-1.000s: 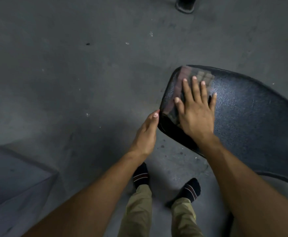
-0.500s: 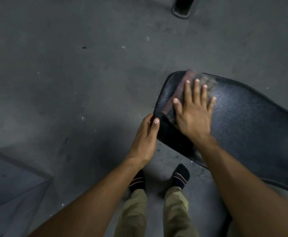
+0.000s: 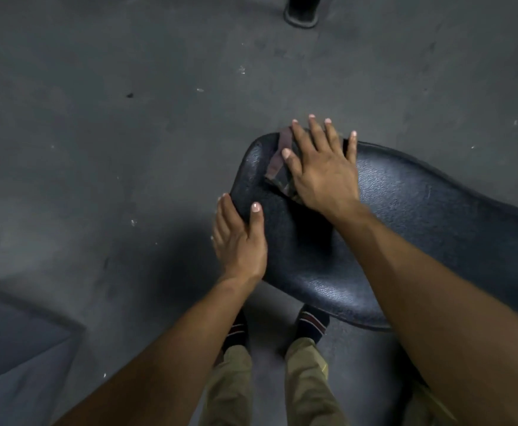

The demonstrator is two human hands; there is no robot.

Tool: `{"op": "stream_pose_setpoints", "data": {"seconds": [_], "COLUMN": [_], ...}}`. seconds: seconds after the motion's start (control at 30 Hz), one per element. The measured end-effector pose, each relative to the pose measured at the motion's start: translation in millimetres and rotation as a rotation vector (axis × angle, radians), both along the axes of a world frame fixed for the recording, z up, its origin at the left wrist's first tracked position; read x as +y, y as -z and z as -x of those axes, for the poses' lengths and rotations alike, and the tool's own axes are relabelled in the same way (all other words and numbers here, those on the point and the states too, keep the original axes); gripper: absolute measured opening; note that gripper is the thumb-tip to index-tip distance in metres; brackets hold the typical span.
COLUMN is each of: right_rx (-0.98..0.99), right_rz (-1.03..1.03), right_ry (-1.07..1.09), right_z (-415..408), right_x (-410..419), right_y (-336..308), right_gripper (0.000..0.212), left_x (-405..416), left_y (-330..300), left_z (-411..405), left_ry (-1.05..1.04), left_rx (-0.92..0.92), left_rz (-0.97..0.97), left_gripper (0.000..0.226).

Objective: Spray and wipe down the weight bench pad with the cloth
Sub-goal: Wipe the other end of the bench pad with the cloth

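The black textured weight bench pad [image 3: 405,210] runs from the centre to the right edge of the view. A dark patterned cloth [image 3: 277,167] lies on its far left corner. My right hand [image 3: 322,170] presses flat on the cloth with straight, spread fingers whose tips reach past the pad's far edge. Most of the cloth is hidden under that hand. My left hand [image 3: 239,241] grips the near left end of the pad, thumb on top and fingers round the side. No spray bottle is in view.
Grey concrete floor surrounds the bench. A black base of some equipment [image 3: 302,13] stands at the top edge. A grey raised slab [image 3: 14,342] fills the lower left corner. My feet in striped socks [image 3: 311,324] stand just under the pad's near edge.
My right hand has slid the cloth toward the pad's far edge. My left hand has moved from beside the pad onto its end and taken hold of it.
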State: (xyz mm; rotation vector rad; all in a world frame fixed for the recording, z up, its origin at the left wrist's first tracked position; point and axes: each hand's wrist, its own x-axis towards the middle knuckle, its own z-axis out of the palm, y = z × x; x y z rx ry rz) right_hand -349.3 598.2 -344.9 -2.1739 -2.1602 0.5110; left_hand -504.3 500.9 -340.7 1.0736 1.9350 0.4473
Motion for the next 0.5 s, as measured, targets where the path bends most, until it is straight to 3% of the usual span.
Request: {"op": "stream_pose_setpoints", "data": {"seconds": [0.3, 0.5], "right_rx": [-0.021, 0.012], "right_rz": [-0.014, -0.001], "right_ry": [0.153, 0.229], "right_z": [-75.0, -67.6], "right_x": [-54.1, -75.0], "right_y": [6.5, 7.9], "right_gripper": [0.064, 0.068], "left_x": [3.1, 2.9], "left_y": [-0.2, 0.3], "left_z": [-10.3, -15.1], "left_ry": [0.089, 0.105], "left_rx": [0.302, 0.370], "left_rz": [0.091, 0.084], "left_gripper": [0.085, 0.084]}}
